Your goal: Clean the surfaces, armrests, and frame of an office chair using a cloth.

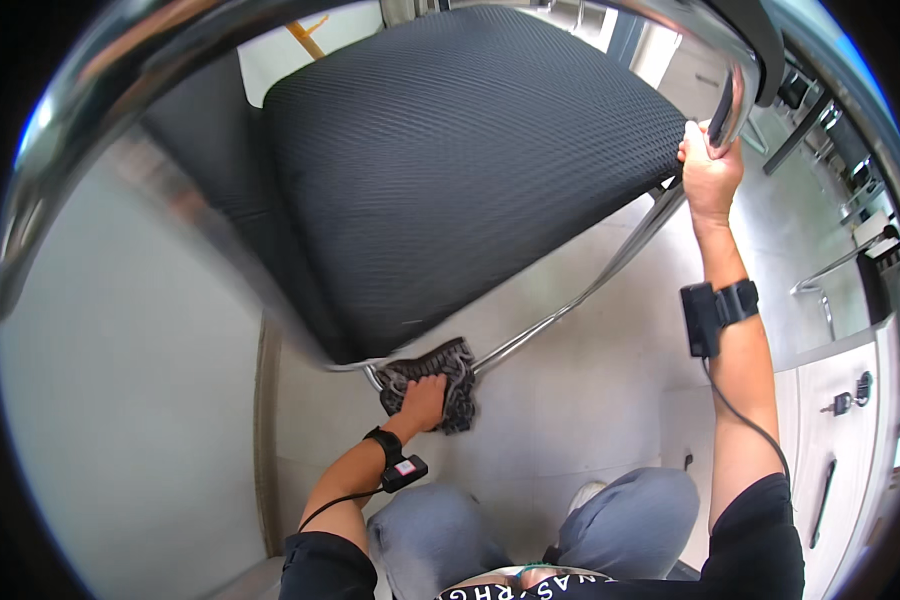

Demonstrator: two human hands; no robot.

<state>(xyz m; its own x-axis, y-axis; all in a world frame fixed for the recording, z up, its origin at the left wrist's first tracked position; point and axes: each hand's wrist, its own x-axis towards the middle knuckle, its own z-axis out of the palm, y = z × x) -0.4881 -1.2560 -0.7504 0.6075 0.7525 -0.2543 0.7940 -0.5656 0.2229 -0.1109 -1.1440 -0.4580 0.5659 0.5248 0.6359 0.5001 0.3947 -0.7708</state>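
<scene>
A chair with a black textured seat [465, 165] and chrome tube frame [547, 322] fills the upper middle, apparently tilted. My right hand [712, 176] is closed around the chair's metal frame at the seat's right corner. Down at the lower left corner of the seat, my left hand [424, 403] grips a dark patterned cloth [457, 401]. That cloth lies against the chrome tube and partly covers it. The black backrest [217, 165] at the left is blurred.
A pale wall [142, 420] with a brown baseboard [268, 435] runs along the left. At the lower right stands a light cabinet [817, 442] with keys [841, 405] in its lock. More chairs and table legs [799, 131] appear beyond on the right.
</scene>
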